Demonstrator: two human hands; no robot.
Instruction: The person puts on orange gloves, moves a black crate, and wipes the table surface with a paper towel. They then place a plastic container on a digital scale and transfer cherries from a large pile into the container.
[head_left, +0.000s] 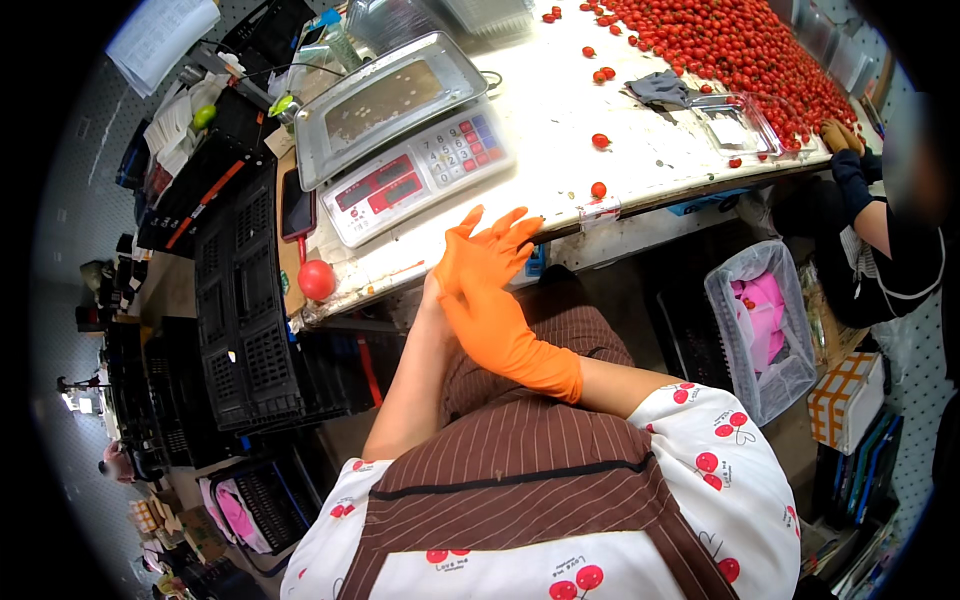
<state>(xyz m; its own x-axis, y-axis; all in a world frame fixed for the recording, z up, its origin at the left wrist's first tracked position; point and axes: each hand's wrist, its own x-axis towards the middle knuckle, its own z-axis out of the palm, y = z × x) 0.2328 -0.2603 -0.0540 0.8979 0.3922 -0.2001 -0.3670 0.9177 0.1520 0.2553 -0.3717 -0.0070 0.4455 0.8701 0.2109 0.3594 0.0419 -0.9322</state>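
Note:
Both my hands wear thin orange gloves and meet over the front edge of the white work table (547, 150). My left hand (486, 255) has its fingers spread and holds nothing visible; its glove ends near the wrist. My right hand (499, 330) lies against the base of my left hand, its cuff pulled past the wrist. Its fingers are partly hidden, so I cannot tell whether it grips the other glove. Just beyond is a digital weighing scale (409, 176) with a metal tray (309, 154). A loose cherry tomato (598, 190) lies right of my hands.
A heap of cherry tomatoes (727, 45) covers the far right, near a grey glove (660, 88), a plastic clamshell box (727, 129) and another person's gloved hand (840, 136). A phone (298, 202) and black crates (244, 300) stand left. A lined bin (780, 390) sits low right.

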